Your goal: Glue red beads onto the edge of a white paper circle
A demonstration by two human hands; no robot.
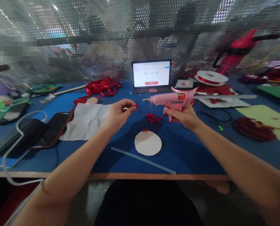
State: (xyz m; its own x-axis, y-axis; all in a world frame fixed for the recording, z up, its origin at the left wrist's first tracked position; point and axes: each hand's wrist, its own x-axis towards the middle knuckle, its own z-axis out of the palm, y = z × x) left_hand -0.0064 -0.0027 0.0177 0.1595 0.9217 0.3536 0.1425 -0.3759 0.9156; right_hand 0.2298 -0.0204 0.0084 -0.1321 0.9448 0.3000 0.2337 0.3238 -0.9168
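Between the fingertips of my left hand (121,113) is a small red ribbon piece (136,106), pinched above the blue table. My right hand (183,116) is wrapped round the handle of a pink glue gun (169,99), its nozzle pointing left toward the left hand. A clear glue stick juts from the gun's back. Below and between the hands lies a white round disc (148,143) with red bits at its top edge. Several small red pieces (152,118) are scattered on the table just beyond the disc.
A loose glue stick (143,160) lies near the table's front edge. At the back stands a tablet (152,74) showing a timer. Phones (51,130) and a white cable are on the left, beside a white cloth (88,121). Ribbon spools (211,78) sit at the back right.
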